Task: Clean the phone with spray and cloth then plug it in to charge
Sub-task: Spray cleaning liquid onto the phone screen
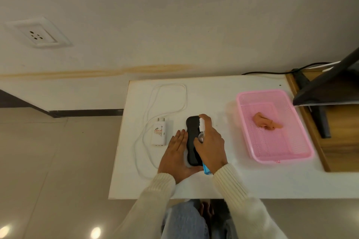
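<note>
White table carries the phone, rigid and probably slippery: my left hand steadies its long edge with straight fingers, my right hand curls round the light spray bottle over it.

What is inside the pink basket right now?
One crumpled orange cloth lies on the basket floor, toward its far end. Anything beneath the cloth is hidden.

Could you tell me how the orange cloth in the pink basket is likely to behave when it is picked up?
Probably floppy: the cloth lies crumpled, so it should drape when lifted. It is likely light, being small beside the pink basket. It seems unlikely to roll or slip.
</note>
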